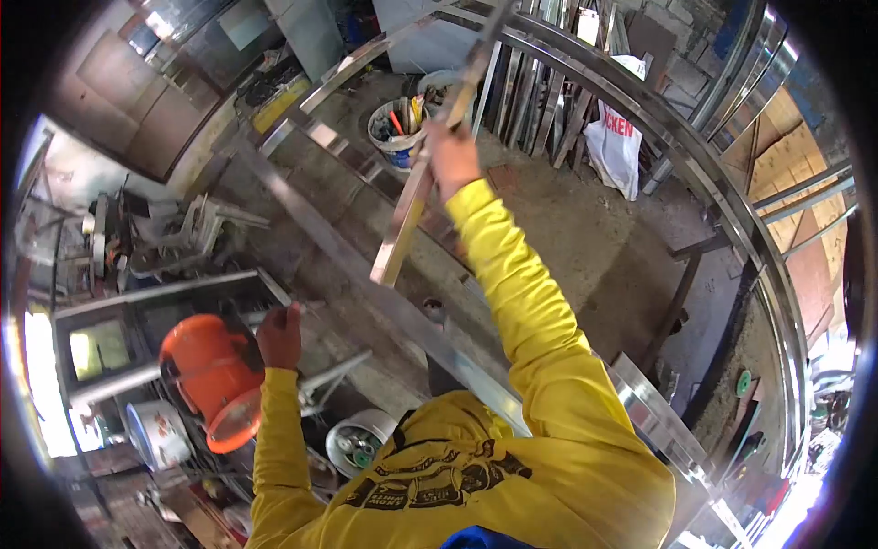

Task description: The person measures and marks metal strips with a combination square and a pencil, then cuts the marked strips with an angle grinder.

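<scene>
Raised in front, my right hand (452,157) is wrapped round a long metal bar (402,220), which slants from the top of the view down to the middle. My left hand (279,337) is held at the lower left beside an orange bucket-like container (212,375). Its fingers look curled, but what they hold, if anything, is too small to make out. A long metal beam (338,242) runs diagonally below the held bar.
A large curved metal frame (677,137) arcs across the top and right. A bucket of tools (395,137) stands on the floor beyond my right hand. A white sack (613,151) leans by upright metal strips (549,105). A white bucket (358,439) is near my body.
</scene>
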Action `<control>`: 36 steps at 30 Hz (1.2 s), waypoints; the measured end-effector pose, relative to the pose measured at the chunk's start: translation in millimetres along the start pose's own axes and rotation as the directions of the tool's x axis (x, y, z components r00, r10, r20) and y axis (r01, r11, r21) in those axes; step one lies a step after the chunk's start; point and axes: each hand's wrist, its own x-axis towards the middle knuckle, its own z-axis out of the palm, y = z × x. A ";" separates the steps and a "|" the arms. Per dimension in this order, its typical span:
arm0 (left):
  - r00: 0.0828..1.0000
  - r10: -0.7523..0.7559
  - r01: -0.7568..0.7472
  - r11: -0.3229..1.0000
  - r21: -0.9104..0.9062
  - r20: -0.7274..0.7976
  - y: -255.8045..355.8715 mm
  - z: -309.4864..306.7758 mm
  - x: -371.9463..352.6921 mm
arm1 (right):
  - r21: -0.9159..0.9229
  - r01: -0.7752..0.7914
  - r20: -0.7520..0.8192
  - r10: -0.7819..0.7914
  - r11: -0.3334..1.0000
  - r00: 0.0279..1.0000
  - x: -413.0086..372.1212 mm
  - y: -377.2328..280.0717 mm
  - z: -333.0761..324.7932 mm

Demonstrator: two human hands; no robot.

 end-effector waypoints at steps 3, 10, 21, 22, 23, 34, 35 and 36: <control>0.998 0.000 -0.009 0.990 0.142 0.063 -53.5 36.1 49.8 | -0.212 -0.001 -0.046 -0.009 0.977 0.999 66.9 87.4 10.7; 0.976 -0.185 0.202 0.965 -0.165 0.112 -160.4 78.4 182.2 | -0.452 -0.209 -0.220 0.119 0.867 0.968 219.4 132.0 50.5; 0.812 -0.450 0.582 0.681 -0.444 0.372 -238.6 122.7 361.5 | -0.752 -0.250 -0.460 -0.214 0.609 0.862 406.5 243.4 79.1; 0.797 -0.445 0.597 0.684 -0.420 0.408 -243.3 123.1 375.6 | -0.746 -0.223 -0.466 -0.252 0.627 0.848 426.6 261.3 70.4; 0.850 -0.408 0.522 0.732 -0.438 0.333 -258.0 131.5 387.2 | -0.736 -0.197 -0.474 -0.285 0.648 0.833 444.0 281.9 54.6; 0.729 -0.515 0.674 0.654 -0.344 0.451 -253.0 107.9 458.5 | -0.748 -0.369 -0.540 -0.182 0.552 0.822 426.6 255.7 129.0; 0.751 -0.503 0.651 0.674 -0.349 0.427 -249.4 108.0 458.8 | -0.781 -0.364 -0.534 -0.240 0.508 0.810 432.9 268.5 119.7; 0.749 -0.507 0.652 0.677 -0.341 0.427 -253.9 108.3 460.2 | -0.811 -0.362 -0.524 -0.297 0.459 0.798 439.1 278.0 111.2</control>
